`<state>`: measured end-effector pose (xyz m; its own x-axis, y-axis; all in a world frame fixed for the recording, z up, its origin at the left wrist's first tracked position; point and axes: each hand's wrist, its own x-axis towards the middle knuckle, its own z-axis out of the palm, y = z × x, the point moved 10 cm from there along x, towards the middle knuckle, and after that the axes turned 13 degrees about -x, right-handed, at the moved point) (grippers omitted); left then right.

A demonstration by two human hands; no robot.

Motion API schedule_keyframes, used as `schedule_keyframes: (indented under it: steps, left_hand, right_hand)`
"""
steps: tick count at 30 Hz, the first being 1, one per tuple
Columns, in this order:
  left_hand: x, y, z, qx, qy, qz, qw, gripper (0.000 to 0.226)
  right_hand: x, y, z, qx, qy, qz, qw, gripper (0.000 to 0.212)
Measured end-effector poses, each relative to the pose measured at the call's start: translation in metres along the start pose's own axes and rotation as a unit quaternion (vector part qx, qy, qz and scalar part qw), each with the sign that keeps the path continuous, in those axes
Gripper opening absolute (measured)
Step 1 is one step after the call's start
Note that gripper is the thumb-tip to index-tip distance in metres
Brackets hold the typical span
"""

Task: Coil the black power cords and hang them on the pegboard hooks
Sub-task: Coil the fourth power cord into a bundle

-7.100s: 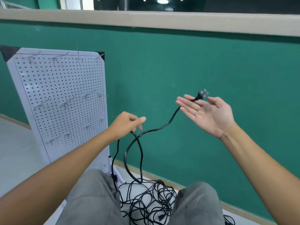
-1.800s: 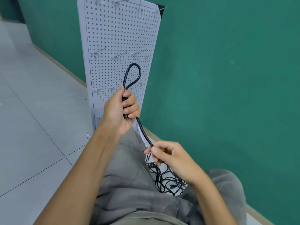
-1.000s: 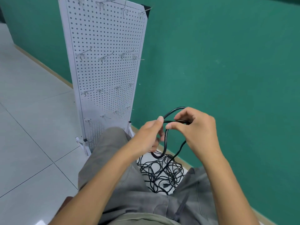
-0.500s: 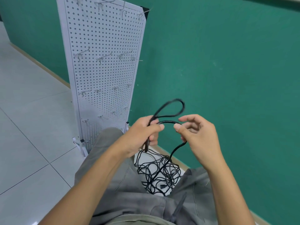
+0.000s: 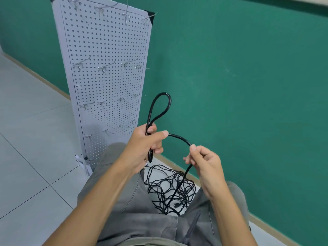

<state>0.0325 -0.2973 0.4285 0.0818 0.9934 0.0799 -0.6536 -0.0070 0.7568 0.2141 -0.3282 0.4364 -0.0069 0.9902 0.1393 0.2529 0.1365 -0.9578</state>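
Green wall (image 5: 239, 77) behind; white pegboard (image 5: 106, 82) far left, hooks (image 5: 103, 68) bare. Cord tangle (image 5: 170, 189) on floor between knees. Left hand (image 5: 142, 148) grips small loop of black cord (image 5: 160, 107); right hand (image 5: 204, 160) pinches trailing run. Light, springy; hold at crossings.

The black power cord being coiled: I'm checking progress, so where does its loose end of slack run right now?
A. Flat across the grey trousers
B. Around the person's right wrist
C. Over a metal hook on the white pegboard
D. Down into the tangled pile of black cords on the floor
D: from the right hand the black power cord drops straight into the tangled pile of black cords on the floor between the knees.
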Motion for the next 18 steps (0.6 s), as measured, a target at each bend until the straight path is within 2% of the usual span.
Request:
schedule_keyframes:
  steps: [3, 7, 10, 13, 18]
  left_hand:
    - [-0.002, -0.017, 0.003, 0.101, -0.008, -0.027, 0.995, 0.039]
    - [-0.007, -0.040, 0.020, 0.225, -0.047, -0.019, 0.973, 0.034]
    - [-0.014, -0.049, 0.036, 0.298, -0.061, -0.003, 0.953, 0.031]
    - [-0.018, -0.047, 0.049, 0.295, -0.074, 0.039, 0.952, 0.014]
    - [-0.018, -0.041, 0.048, 0.323, -0.068, 0.070, 0.941, 0.011]
  right_hand:
    - [0.000, -0.017, -0.005, 0.084, 0.017, -0.038, 0.996, 0.020]
    - [0.001, -0.044, -0.013, 0.019, 0.076, -0.084, 0.993, 0.022]
    - [0.005, -0.044, -0.014, 0.021, 0.108, -0.059, 0.992, 0.028]
    - [0.009, -0.038, -0.012, 0.103, 0.125, -0.023, 0.986, 0.028]
    - [0.006, -0.043, -0.003, 0.156, 0.132, -0.006, 0.979, 0.023]
